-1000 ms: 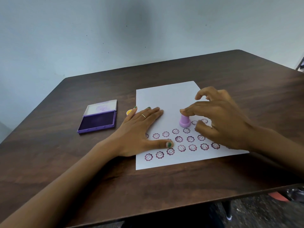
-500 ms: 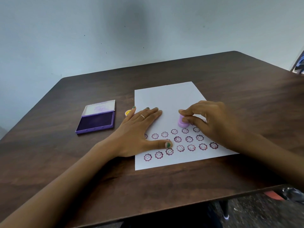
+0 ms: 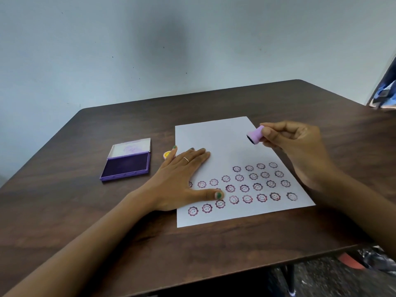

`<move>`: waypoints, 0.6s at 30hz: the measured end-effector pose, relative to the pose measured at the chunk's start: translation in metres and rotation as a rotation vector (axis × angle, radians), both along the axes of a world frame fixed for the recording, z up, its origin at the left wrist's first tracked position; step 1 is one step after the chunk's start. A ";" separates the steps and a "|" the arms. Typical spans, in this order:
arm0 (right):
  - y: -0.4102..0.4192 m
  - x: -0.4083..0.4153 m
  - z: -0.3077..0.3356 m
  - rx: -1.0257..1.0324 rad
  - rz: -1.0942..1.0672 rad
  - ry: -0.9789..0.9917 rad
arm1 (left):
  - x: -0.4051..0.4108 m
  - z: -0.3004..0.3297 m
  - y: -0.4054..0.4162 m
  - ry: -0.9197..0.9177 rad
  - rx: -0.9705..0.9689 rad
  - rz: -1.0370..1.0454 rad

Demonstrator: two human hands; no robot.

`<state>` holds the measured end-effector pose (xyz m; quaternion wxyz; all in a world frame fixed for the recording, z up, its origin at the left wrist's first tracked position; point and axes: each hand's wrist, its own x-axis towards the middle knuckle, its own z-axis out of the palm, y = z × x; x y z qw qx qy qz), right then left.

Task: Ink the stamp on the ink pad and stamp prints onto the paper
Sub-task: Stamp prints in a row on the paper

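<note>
1. Since half a second earlier, the right hand [image 3: 300,144] had lifted the stamp [image 3: 255,134] off the paper [image 3: 225,138]; it was up in the air over the sheet's far right edge instead of pressed down among the prints.
2. That hand pinched the little lilac stamp between thumb and fingertips, tilted so the dark inked face pointed down and to the left.
3. Meanwhile the left hand [image 3: 180,179] lay flat and spread out on the paper's left edge, holding nothing, just pinning the sheet. It wore a thin ring [image 3: 186,159], and the thumb covered a bit of one print row.
4. About four uneven rows of purple smiley flower prints [image 3: 246,187] filled the near half of the paper; the far half was plain white.
5. Over on the left, the ink pad [image 3: 126,166] sat open on the dark wood table [image 3: 85,211], lid tipped back, well apart from the stamp.
6. One small yellow round thing [image 3: 167,154] peeked out by the left fingertips, couldn't tell what it was.
</note>
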<state>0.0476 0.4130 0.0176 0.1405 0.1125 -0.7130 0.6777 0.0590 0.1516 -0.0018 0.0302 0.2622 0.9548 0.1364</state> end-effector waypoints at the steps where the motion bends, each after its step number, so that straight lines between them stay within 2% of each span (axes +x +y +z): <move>1: 0.001 0.000 0.000 -0.011 -0.003 -0.012 | 0.000 0.000 0.000 0.009 0.005 -0.003; 5: 0.001 -0.004 0.001 -0.043 -0.010 -0.040 | -0.001 0.004 0.000 0.094 0.100 -0.017; 9: -0.007 -0.010 0.007 -0.128 0.064 -0.048 | -0.011 0.015 -0.014 0.238 0.242 0.069; 14: -0.047 -0.023 0.027 -0.135 0.186 -0.032 | -0.023 0.022 -0.046 0.397 0.224 0.197; 18: -0.087 -0.039 0.049 -0.115 0.237 -0.017 | -0.027 0.024 -0.064 0.432 0.190 0.255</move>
